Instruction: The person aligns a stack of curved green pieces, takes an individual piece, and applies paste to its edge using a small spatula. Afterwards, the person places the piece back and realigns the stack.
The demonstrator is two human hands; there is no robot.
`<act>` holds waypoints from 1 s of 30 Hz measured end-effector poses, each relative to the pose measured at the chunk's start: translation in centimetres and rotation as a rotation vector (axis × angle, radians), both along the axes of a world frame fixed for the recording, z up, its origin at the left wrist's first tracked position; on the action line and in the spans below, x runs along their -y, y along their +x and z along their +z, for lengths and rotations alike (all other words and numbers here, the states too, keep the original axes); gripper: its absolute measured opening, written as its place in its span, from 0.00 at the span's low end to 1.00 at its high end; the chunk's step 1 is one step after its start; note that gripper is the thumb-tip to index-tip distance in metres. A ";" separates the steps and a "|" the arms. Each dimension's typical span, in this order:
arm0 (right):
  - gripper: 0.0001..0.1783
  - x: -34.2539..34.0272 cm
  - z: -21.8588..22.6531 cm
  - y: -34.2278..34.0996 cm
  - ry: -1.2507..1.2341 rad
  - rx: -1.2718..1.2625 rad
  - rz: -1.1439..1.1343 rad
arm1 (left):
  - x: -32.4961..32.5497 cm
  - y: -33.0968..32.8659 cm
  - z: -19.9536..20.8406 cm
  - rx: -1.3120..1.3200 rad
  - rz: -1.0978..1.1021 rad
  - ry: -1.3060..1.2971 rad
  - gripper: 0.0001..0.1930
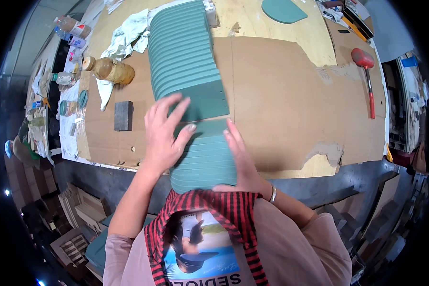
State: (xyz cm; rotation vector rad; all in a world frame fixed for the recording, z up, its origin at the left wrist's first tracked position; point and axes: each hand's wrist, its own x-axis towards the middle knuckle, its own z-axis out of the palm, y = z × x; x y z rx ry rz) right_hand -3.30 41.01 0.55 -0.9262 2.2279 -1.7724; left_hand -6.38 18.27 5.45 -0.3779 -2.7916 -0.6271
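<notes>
Two curved green pieces with ribs lie end to end, a narrow gap between their flat ends. The far ribbed panel (183, 47) rests on cardboard; the near ribbed panel (202, 159) reaches past the table's front edge toward my torso. Over the left side of the gap is my left hand (164, 131), open with fingers apart, its thumb at the near panel's end; the fingers blur slightly. My right hand (245, 164) holds the near panel along its right side, fingers stretched forward and thumb near its closest end.
Left of the panels are a dark block (123, 116), a bottle of brownish contents (108, 70) and a white cloth (128, 35). A red mallet (364, 71) lies at right on the cardboard (281, 105). A flat green piece (283, 10) is at the back.
</notes>
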 end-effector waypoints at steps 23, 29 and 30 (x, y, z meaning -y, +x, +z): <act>0.59 0.6 -0.8 -0.7 -0.051 0.026 -0.083 | 0.2 -0.3 -0.4 0.417 0.037 -0.039 0.32; 0.58 0.9 -1.0 -0.9 -0.051 0.064 -0.075 | 0.2 -2.7 0.8 0.038 -0.029 -0.101 0.29; 0.58 0.9 -1.0 -0.9 -0.052 0.063 -0.076 | 0.1 -2.7 0.7 0.051 -0.045 -0.115 0.29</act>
